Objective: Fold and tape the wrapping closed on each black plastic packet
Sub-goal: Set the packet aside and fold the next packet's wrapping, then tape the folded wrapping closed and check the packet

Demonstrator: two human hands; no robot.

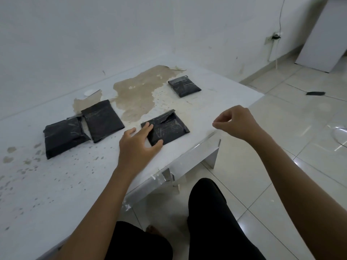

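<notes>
Tape strip [216, 132] barely discernible

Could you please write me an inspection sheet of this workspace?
Surface: white table, coating peeled to a brown patch.
Job's things: four black packets; nearest packet has its flap lifted; far packet lies apart; two left packets touch.
Clutter: tape scraps on table edge.
Hands: left hand presses nearest packet; right hand pinches, contents unclear.
Cables: wall cable, floor cable.
Surroundings: tiled floor, leaning white board.
</notes>
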